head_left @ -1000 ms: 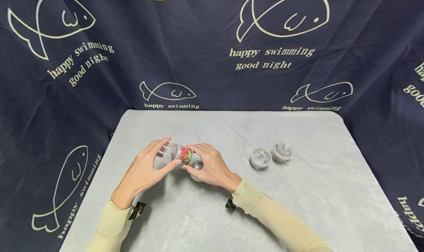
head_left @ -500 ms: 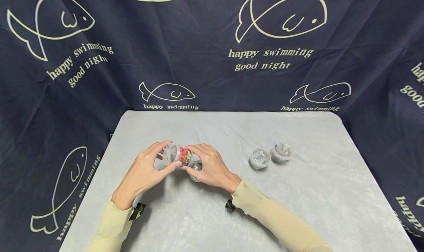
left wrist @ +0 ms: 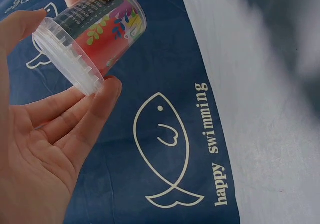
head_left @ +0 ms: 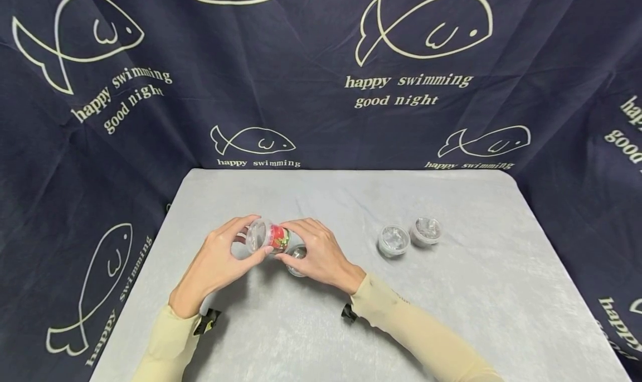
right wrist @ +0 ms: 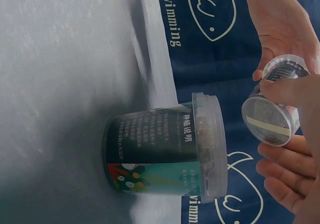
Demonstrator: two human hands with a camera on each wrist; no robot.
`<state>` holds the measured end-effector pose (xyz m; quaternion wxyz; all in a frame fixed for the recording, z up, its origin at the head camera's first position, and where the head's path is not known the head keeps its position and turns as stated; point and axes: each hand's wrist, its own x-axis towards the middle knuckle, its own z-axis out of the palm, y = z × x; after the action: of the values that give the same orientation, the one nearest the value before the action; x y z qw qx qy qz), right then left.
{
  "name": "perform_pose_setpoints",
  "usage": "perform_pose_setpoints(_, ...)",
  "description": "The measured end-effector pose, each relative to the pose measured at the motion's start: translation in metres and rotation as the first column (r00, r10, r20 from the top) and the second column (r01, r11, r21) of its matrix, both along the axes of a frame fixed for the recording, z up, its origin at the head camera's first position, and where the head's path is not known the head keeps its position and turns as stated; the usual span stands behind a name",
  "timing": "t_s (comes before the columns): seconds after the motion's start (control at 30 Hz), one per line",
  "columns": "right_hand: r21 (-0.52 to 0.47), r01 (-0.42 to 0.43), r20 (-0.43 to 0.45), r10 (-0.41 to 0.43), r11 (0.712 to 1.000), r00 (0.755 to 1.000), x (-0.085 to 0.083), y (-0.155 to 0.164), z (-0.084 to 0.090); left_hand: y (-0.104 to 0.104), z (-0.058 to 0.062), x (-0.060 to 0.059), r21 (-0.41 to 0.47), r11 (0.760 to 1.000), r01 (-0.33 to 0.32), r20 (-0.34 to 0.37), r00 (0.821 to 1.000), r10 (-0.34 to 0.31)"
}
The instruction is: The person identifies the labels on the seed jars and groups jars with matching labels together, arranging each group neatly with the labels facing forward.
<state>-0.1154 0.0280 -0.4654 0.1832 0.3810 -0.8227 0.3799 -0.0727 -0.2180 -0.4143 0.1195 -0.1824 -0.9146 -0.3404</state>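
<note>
Two bare hands on one small tub, lifted clear of the table. Left hand (head_left: 215, 265) pinching the lidded end between thumb and fingertips, fingers curled about the ribbed rim; right hand (head_left: 321, 254) gripping the opposite end, fingertips wrapped round the base. Small tub (head_left: 268, 237) lying on its side between the two hands, above the near-left part of the table, lid toward the left.

Progress, judging from these views: lid apparently seated on the rim, no gap showing, so any opening seemingly not yet done.

Clear, thin plastic for the tub wall, round and slightly tapered, with a glossy red label of printed leaves and flowers; lid clear, its edge notched with short ribs. Just below the right hand, a second tub (head_left: 297, 255) upright on the table, black and teal label, clear lid, something grainy dimly visible inside. Well apart to the right, two more lidded tubs (head_left: 393, 240) (head_left: 426, 230) side by side, nearly touching. Underneath, a table (head_left: 351, 326) under soft, faintly mottled grey cloth. Behind and around, a dark blue backdrop (head_left: 301, 47), creased, printed with outlined fish and cream lettering. Pale beige sleeves (head_left: 411, 332) to the wrists.
</note>
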Motion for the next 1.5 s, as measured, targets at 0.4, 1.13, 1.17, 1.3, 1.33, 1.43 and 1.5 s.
perform_pose_setpoints(0.4, 0.01, -0.002, 0.008, 0.002, 1.0, 1.0, 0.0005, 0.0003, 0.0006, -0.002, -0.0013, -0.0013, 0.02, 1.0, 0.016, 0.005, 1.0, -0.016)
perform_pose_setpoints(1.13, 0.037, -0.071, 0.082, 0.068, 0.997, 0.994, 0.0019, 0.003, 0.0049, -0.0048, -0.0013, 0.0009, 0.023, 0.998, 0.058, -0.006, 0.998, -0.058)
perform_pose_setpoints(1.17, 0.041, -0.072, 0.087, 0.068, 0.997, 0.994, 0.0019, 0.0029, 0.0055, -0.0052, -0.0016, 0.0009, 0.023, 0.998, 0.061, -0.01, 0.998, -0.061)
perform_pose_setpoints(1.3, 0.062, -0.08, 0.117, 0.072, 0.995, 0.991, 0.0018, 0.0025, 0.0076, -0.0063, -0.002, 0.0013, 0.028, 0.997, 0.075, -0.024, 0.997, -0.074)
perform_pose_setpoints(1.33, 0.067, -0.083, 0.124, 0.074, 0.994, 0.989, 0.0018, 0.0022, 0.008, -0.0065, -0.0021, 0.0015, 0.029, 0.996, 0.08, -0.029, 0.996, -0.079)
perform_pose_setpoints(1.43, 0.074, -0.09, 0.143, 0.079, 0.993, 0.987, 0.0021, 0.002, 0.0085, -0.0066, -0.002, 0.0013, 0.035, 0.994, 0.102, -0.049, 0.994, -0.1)
perform_pose_setpoints(1.5, 0.074, -0.095, 0.152, 0.083, 0.993, 0.985, 0.0023, 0.002, 0.0086, -0.0066, -0.0019, 0.0014, 0.036, 0.993, 0.116, -0.061, 0.992, -0.114)
